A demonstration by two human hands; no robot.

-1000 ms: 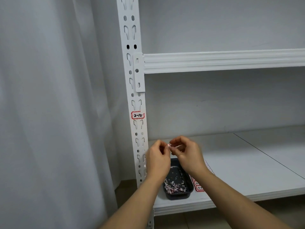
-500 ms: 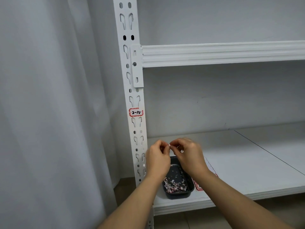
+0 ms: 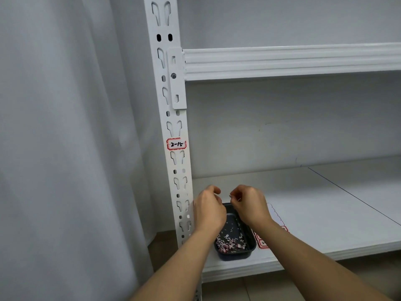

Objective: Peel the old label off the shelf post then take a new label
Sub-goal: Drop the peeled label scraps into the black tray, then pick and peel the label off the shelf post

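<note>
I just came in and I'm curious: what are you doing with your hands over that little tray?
A person holds both hands above a black tray of label scraps on the shelf. The right hand pinches a tiny white bit; the left hand is curled beside it, apart. A red-edged label is on the post. A label sheet lies beside the tray.

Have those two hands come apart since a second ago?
Yes. The left hand and right hand touched fingertips above the black tray earlier; now there is a gap between them.
</note>
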